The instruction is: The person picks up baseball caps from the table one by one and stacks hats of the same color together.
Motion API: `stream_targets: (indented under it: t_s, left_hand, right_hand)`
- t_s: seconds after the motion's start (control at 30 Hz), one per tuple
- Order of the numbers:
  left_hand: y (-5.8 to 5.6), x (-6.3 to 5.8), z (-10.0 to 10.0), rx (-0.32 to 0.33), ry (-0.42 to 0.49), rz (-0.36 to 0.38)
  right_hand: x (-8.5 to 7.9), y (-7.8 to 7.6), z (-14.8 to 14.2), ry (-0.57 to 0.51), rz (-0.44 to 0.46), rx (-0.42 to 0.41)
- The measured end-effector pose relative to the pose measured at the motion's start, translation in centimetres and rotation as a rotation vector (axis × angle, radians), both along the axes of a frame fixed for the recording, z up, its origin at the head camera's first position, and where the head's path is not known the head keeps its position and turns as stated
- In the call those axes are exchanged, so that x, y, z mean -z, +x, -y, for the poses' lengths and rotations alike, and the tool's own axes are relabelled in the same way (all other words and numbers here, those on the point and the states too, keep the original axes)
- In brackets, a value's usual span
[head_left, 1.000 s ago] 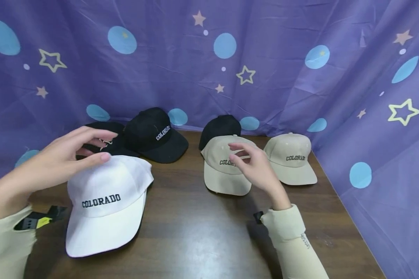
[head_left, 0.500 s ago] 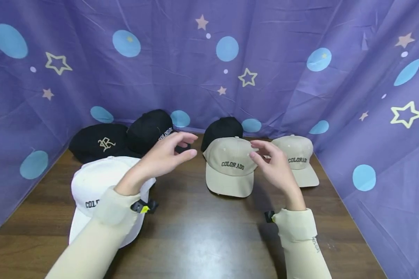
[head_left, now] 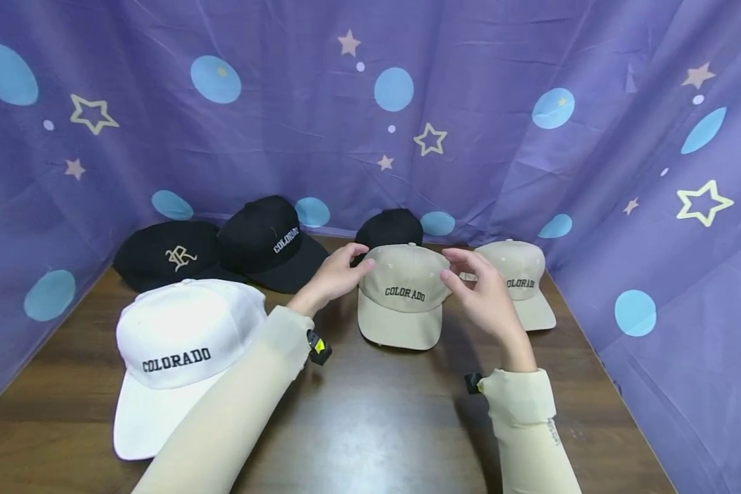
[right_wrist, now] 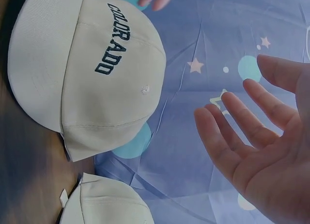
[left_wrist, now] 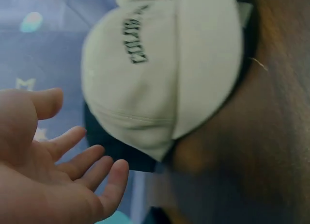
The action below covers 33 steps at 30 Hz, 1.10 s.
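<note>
Left hand [head_left: 335,276] shifted to middle beige cap [head_left: 403,274], facing right hand [head_left: 488,296]; 2 hands relaxed, empty. Best cup sides evenly.

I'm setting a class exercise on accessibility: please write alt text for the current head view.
A person's left hand and right hand flank a beige COLORADO cap on a brown table. A white COLORADO cap sits front left, two black caps behind it, another black cap behind the beige one, a second beige cap at right. A purple curtain hangs behind.
</note>
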<state>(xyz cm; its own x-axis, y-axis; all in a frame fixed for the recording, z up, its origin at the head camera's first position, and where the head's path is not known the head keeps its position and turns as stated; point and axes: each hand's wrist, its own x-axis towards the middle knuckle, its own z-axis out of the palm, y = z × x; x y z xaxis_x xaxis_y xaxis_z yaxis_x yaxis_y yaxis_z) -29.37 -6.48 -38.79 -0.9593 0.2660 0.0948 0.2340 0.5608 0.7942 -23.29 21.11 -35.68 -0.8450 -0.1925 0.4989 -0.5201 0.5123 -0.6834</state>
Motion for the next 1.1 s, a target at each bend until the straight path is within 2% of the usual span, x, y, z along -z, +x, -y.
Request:
stream_targets:
  t_s: [0.2, 0.33, 0.47, 0.7, 0.77, 0.9, 1.0, 1.1]
  left_hand:
    - [-1.2, 1.5, -0.2, 0.022, 0.062, 0.082]
    - [-1.3, 2.0, -0.3, 0.033, 0.096, 0.124]
    - [-1.2, 2.1, -0.3, 0.037, 0.066, 0.168]
    - [-0.8, 2.4, -0.4, 0.071, 0.054, 0.159]
    - [-0.5, 2.6, -0.6, 0.074, 0.077, 0.179]
    - [0.1, 2.9, -1.0, 0.107, 0.188, 0.283]
    - [0.7, 2.5, -1.4, 0.151, 0.263, 0.338]
    - [1.3, 1.8, -1.6, 0.194, 0.278, 0.34]
  right_hand:
    - [0.2, -0.3, -0.2, 0.003, 0.006, -0.001]
    - [0.4, -0.3, -0.1, 0.0, 0.019, -0.001]
    - [0.4, -0.3, -0.1, -0.006, 0.026, 0.004]
    - [0.9, -0.6, -0.9, -0.016, 0.021, -0.003]
    - [1.0, -0.6, -1.0, -0.01, 0.024, -0.004]
    - [0.9, -0.5, -1.2, -0.001, 0.03, -0.002]
    - [0.8, -0.5, -1.4, 0.0, 0.033, -0.003]
    - [0.7, -0.6, -1.5, 0.003, 0.031, -0.005]
